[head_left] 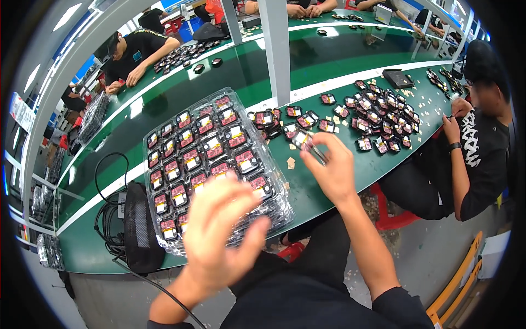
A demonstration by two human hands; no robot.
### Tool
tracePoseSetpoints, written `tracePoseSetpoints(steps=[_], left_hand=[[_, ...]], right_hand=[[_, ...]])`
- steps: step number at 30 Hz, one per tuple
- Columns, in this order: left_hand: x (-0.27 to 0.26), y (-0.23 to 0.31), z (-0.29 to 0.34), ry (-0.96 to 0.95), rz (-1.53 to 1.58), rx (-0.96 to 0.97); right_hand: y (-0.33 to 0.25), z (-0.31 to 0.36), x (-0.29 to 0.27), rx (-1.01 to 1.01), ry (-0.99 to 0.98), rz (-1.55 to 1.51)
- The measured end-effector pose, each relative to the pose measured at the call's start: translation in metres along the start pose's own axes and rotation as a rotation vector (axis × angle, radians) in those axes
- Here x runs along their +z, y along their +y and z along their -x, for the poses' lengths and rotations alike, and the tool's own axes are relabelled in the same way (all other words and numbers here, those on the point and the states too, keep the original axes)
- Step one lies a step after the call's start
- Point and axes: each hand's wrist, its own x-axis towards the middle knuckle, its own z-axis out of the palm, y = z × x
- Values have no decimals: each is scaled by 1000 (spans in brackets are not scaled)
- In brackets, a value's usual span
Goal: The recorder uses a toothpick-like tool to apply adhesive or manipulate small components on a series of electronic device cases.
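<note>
My right hand (337,170) pinches a small black case (302,140) with a pink-and-white label between thumb and fingers, above the green table. Smeared by motion, my left hand (222,241) hovers over the near right part of a clear plastic tray (280,193), thumb apart from the fingers; nothing shows in it. The tray tops a stack and holds rows of similar labelled cases (212,146), some hidden behind my left hand. Loose cases (266,119) lie just right of the tray, and a larger heap of cases (378,112) lies farther right.
A white post (275,55) rises behind the tray. A black mesh bag (141,227) and black cables (103,219) lie left of it. Paper scraps (291,163) and a black box (398,78) are on the table. A co-worker (476,142) sits at right; others work across the green line.
</note>
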Motion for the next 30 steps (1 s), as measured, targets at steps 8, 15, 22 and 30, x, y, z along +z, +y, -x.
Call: tracePoseSetpoints(steps=[8, 15, 22, 30], left_hand=[[49, 33, 75, 78, 686, -402], [56, 45, 89, 343, 1186, -789], [52, 34, 101, 358, 1273, -744], [52, 33, 105, 338, 1237, -721]], right_hand=[[-101, 92, -53, -12, -420, -428], [-110, 96, -50, 44, -448, -391], [-94, 99, -33, -437, -311, 62], [-99, 97, -33, -527, -337, 224]])
